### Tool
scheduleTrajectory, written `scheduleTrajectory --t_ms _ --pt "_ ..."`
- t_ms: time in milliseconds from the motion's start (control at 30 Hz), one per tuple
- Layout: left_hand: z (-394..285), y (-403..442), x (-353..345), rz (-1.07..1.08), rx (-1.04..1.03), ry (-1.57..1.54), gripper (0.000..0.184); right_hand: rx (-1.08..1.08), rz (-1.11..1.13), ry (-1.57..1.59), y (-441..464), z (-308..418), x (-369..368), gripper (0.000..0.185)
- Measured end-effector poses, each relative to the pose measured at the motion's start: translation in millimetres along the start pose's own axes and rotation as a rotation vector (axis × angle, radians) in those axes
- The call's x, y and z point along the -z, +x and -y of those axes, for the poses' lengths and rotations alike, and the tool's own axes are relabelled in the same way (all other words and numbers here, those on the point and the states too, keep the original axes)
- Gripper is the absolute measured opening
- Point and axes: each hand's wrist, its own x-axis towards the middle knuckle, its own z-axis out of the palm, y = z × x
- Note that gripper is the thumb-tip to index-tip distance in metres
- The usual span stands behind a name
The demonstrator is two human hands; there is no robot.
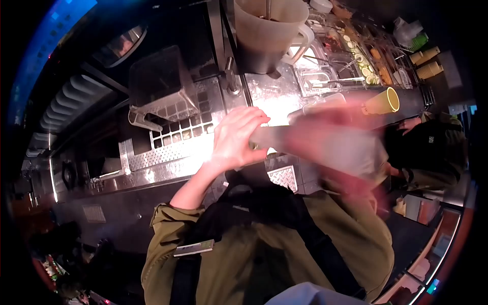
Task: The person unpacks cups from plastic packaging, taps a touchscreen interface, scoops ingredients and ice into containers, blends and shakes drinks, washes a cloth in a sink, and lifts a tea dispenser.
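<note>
We're looking at a bright steel tabletop (272, 89) filling the upper middle of the frame. Up top, a big handled jug (259, 40) is standing on it; upper left, a clear container (160, 76) is resting by the grid.

And here, right of centre, we're getting the main item, a pale, tapering object (338, 147), badly smeared. We're judging it light and smooth, perhaps slippery if wet; its stiffness we're not able to read. We're favouring a hold around the broad body, with the narrow end being steadied.

Our left hand (231, 140) is reaching up at the centre, wrist bending inward, fingers lying together and curving, thumb standing apart. The narrow end is sitting near that gap; contact is staying unclear. Our right hand (345, 182) is blurring beside the broad part, so we can't tell its grip. Beyond, a yellow cup (376, 104) is lying tilted.
</note>
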Motion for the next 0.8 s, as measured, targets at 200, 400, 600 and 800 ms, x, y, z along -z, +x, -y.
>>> scheduleTrajectory --t_ms 200,400,600,800 --pt "-3 -4 -1 -0.002 0.019 -0.012 0.047 -0.079 -0.265 -1.08 -36 -11 15 0.043" --pt "-6 -1 0 -0.018 0.011 -0.009 0.046 -0.175 0.1 -0.414 -10 25 18 0.032" --pt "-6 2 4 -0.009 0.065 -0.035 0.044 -0.094 0.015 -0.431 -8 22 21 0.057" --pt "-6 -1 2 -0.006 0.121 -0.036 0.043 -0.219 -0.082 -0.421 -6 27 13 0.068"
